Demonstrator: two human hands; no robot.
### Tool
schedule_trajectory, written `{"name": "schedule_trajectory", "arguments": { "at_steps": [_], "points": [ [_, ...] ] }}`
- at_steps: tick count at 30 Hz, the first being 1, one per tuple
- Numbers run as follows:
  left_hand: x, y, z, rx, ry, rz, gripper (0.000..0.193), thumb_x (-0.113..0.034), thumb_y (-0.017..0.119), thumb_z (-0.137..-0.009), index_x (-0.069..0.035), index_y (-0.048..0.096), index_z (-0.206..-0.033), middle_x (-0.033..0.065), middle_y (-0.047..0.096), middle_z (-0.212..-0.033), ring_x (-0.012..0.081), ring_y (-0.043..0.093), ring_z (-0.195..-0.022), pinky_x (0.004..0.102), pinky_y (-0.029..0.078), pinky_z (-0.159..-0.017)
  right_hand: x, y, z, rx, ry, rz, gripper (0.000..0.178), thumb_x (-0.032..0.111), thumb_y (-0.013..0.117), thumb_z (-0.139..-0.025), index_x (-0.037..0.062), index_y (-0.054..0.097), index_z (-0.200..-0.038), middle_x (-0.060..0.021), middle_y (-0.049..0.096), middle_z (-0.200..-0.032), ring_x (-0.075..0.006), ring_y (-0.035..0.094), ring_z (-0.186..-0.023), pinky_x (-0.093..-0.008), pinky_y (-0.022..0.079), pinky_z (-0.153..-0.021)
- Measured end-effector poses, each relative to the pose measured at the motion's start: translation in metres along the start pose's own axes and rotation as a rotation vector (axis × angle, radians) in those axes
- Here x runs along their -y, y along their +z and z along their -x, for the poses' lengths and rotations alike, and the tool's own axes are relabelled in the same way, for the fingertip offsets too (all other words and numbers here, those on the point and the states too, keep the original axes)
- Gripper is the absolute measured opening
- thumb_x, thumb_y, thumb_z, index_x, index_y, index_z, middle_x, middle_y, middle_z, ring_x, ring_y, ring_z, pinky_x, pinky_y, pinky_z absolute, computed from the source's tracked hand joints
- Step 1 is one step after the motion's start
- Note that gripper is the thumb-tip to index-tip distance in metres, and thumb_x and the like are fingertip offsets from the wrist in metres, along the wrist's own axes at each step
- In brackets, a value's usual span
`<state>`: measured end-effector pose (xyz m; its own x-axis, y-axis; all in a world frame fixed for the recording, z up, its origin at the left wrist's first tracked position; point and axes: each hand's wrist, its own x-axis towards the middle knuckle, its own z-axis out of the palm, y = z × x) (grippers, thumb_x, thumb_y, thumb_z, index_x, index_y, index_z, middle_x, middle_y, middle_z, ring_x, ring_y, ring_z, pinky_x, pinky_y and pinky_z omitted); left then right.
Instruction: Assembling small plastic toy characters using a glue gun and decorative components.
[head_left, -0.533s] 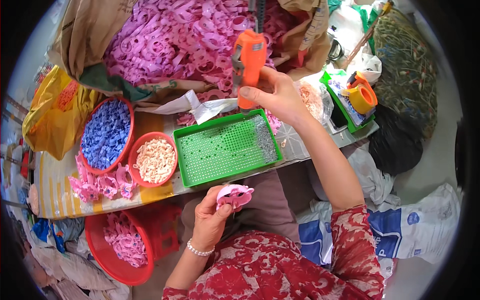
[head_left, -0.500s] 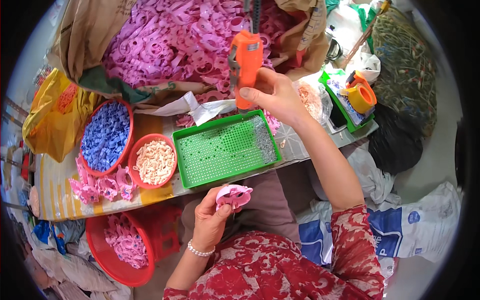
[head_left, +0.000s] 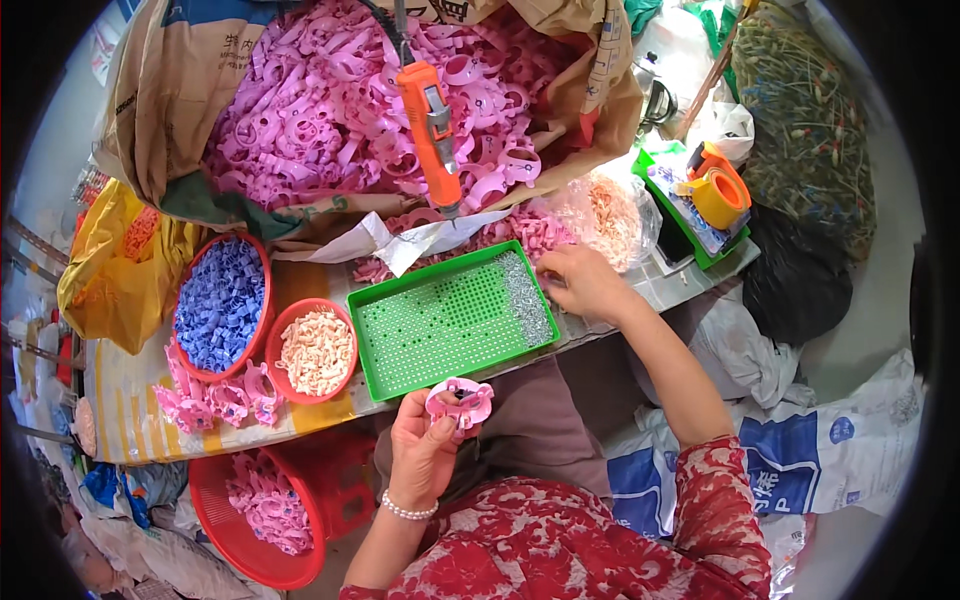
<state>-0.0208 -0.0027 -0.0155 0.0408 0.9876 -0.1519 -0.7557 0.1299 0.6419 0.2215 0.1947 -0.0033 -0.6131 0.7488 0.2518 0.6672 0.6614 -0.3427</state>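
Observation:
My left hand (head_left: 418, 450) grips a pink plastic part (head_left: 478, 402), rounded with an opening, in front of the green tray's near edge. My right hand (head_left: 578, 282) is beside the tray's right end, close to a heap of small pink pieces (head_left: 540, 232). Its fingers are bent together, and what they hold, if anything, is hidden. The green perforated tray (head_left: 440, 374) has small silvery screws (head_left: 528, 300) gathered at its right end. Above the tray an orange electric screwdriver (head_left: 428, 130) hangs tilted from a cord, free of both hands.
A big paper sack (head_left: 165, 100) of pink parts stands at the back. Left of the tray are a red bowl (head_left: 354, 372) of cream pieces and a red basin (head_left: 268, 310) of blue pieces. A red basket (head_left: 215, 525) with pink parts sits lower left; orange tape (head_left: 720, 195) lies far right.
My right hand has let go of the electric screwdriver and come down to the tray's right end. The screwdriver has swung left. The pink part in my left hand is turned differently.

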Motion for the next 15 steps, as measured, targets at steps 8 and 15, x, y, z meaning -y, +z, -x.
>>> {"name": "schedule_trajectory", "arguments": {
  "at_steps": [8, 15],
  "points": [
    [0.001, 0.001, -0.006, -0.012, -0.120, 0.125, 0.023, -0.015, 0.065, -0.084, -0.008, 0.055, -0.103, 0.0052, 0.060, -0.103, 0.0200, 0.060, -0.097, 0.0343, 0.054, -0.080, -0.004, 0.016, 0.008, -0.097, 0.019, -0.011, 0.017, 0.009, 0.062, -0.072, 0.0041, 0.056, -0.088, -0.0136, 0.056, -0.078, -0.0326, 0.055, -0.077, -0.0408, 0.045, -0.068],
    [0.000, -0.003, -0.002, 0.083, -0.146, 0.134, 0.025, -0.014, 0.065, -0.083, -0.008, 0.056, -0.105, 0.0057, 0.060, -0.105, 0.0193, 0.060, -0.098, 0.0317, 0.053, -0.079, -0.004, 0.021, 0.007, -0.245, 0.068, 0.026, 0.012, 0.007, 0.061, -0.071, 0.0027, 0.054, -0.080, -0.0144, 0.054, -0.073, -0.0322, 0.054, -0.070, -0.0392, 0.044, -0.062]
  ]
}}
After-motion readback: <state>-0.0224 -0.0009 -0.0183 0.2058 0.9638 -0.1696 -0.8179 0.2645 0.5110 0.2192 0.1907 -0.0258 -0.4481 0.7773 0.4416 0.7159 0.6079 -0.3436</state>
